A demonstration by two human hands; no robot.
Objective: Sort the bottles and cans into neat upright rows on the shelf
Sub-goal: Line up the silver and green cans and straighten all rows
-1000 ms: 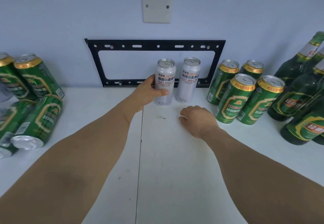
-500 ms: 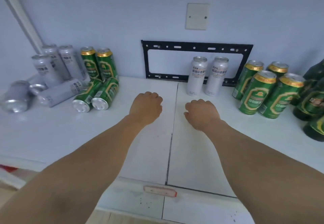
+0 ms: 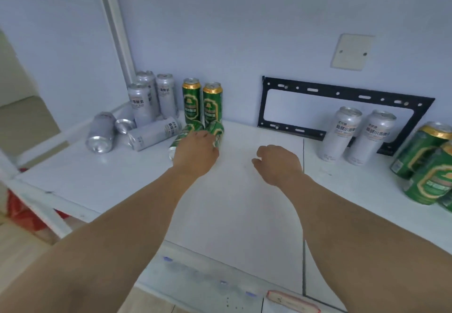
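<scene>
Lying on their sides on the white shelf (image 3: 244,202), two green beer cans (image 3: 215,130) rest under the left hand (image 3: 195,151), whose fingers reach over them; I cannot tell if it grasps one. Behind them two green cans (image 3: 192,103) stand upright at the wall, with silver cans (image 3: 144,103) beside, some fallen. The right hand (image 3: 278,162) hovers loosely curled, holding nothing. Two upright silver wheat beer cans (image 3: 342,131) stand before a black bracket (image 3: 342,92), next to more green cans (image 3: 425,161).

Home room, white shelf (image 3: 244,202) against painted wall, black bracket (image 3: 342,92), blank wall plate (image 3: 352,52)
</scene>
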